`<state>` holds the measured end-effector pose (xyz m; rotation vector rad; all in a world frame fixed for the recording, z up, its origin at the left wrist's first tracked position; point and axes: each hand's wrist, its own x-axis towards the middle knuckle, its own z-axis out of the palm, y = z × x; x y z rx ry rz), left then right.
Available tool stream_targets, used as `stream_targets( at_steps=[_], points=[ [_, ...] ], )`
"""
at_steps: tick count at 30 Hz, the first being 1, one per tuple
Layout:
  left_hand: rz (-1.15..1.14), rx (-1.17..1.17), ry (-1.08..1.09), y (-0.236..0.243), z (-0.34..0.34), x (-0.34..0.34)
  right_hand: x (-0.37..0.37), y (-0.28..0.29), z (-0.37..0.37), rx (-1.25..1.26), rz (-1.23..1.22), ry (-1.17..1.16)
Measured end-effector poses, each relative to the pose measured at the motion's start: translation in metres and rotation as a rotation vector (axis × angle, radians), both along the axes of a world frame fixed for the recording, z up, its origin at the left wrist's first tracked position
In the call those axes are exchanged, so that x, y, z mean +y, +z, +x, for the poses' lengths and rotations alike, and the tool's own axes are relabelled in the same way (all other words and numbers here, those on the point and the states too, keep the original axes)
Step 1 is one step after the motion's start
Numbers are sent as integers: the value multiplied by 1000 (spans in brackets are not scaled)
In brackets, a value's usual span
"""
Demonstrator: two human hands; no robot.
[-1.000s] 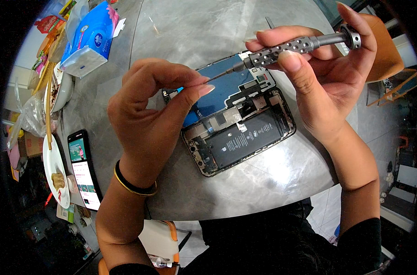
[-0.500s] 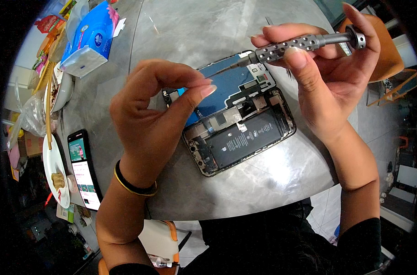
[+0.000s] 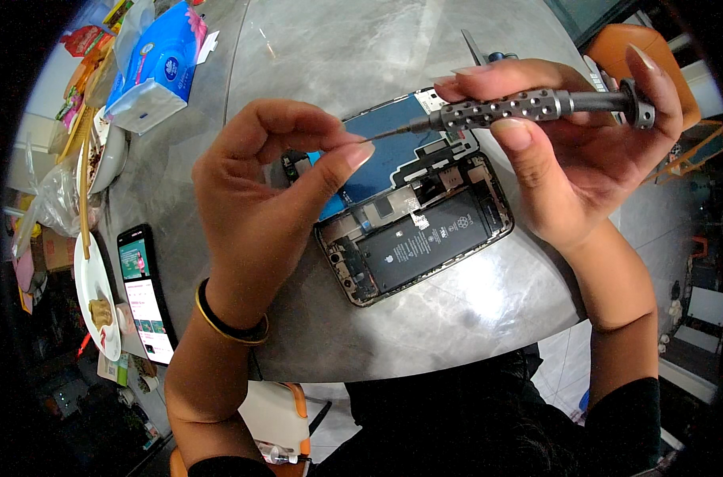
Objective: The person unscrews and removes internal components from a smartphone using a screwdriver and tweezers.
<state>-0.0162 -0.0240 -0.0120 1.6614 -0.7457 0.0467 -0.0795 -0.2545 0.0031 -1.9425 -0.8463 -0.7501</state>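
My right hand [image 3: 568, 127] is wrapped loosely round a grey metal precision screwdriver [image 3: 501, 110] with a dimpled handle, its end cap lying against the fingers. The thin shaft points left and slightly down. At its tip, the thumb and fingertips of my left hand [image 3: 274, 171] are pinched together; whatever lies between them is too small to make out. Below the hands lies an opened smartphone [image 3: 425, 238] with its black battery exposed. Its detached screen panel [image 3: 385, 155], inner side up with a blue surface, lies beyond the body and is partly covered by my left hand.
A lit phone [image 3: 147, 294] lies on the left of the grey table [image 3: 338, 48], beside a white plate [image 3: 99, 302] and a bowl [image 3: 111, 155]. A blue tissue pack [image 3: 159, 67] stands farther back. Tweezers-like metal tips [image 3: 473, 48] show behind my right hand.
My right hand has moved a little right and down, bringing the screwdriver flatter. Its tip now meets my left fingertips more closely. The phone parts have not moved.
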Motion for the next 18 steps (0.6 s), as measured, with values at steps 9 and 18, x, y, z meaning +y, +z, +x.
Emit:
stream_targets(
  at_steps=[9, 18],
  points=[
    [149, -355, 11, 0, -1, 5, -5, 2, -1, 36, 91, 27],
    [181, -553, 26, 3, 0, 2, -7, 10, -12, 29, -143, -23]
  ],
)
